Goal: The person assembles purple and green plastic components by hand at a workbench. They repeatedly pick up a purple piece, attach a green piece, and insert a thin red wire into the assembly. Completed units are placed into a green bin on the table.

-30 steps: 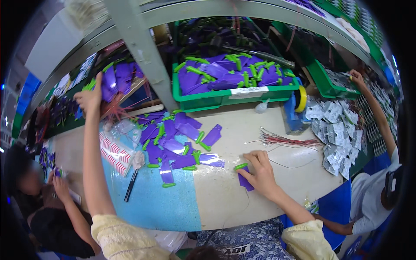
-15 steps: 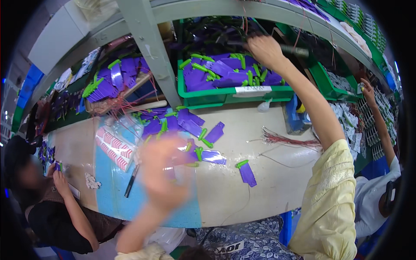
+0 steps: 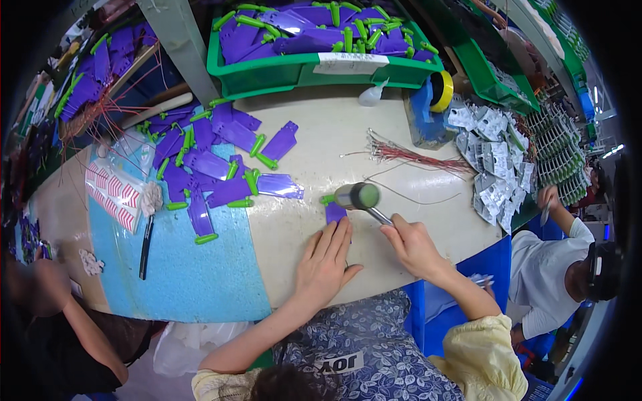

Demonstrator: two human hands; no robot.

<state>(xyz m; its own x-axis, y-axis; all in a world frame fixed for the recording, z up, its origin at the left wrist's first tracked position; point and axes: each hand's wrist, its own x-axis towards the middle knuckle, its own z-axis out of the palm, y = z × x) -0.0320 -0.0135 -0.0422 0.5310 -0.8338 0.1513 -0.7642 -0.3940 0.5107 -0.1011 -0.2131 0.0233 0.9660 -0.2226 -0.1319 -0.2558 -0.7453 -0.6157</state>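
My right hand point(image 3: 416, 248) is closed round the metal handle of a mallet point(image 3: 365, 196), whose greenish round head hangs over the table, a little blurred. Just under the head lies a flat purple plastic piece point(image 3: 335, 212) with a green end point(image 3: 327, 199), partly covered by the mallet and my fingertips. My left hand point(image 3: 324, 262) rests flat, fingers stretched out, their tips on the near end of this piece. A pile of similar purple pieces point(image 3: 200, 164) with green ends lies to the left, partly on a blue mat point(image 3: 194, 287).
A green bin point(image 3: 267, 81) full of purple pieces stands at the back. Red wires point(image 3: 421, 156), a blue block with a yellow roll point(image 3: 441, 91) and grey-white parts point(image 3: 498, 160) lie to the right. A black pen point(image 3: 146, 247) lies left. People work at both sides.
My right hand has come down from above the green bin to the table with the mallet. My left hand has moved right, onto the single purple piece. The whole view has shifted.
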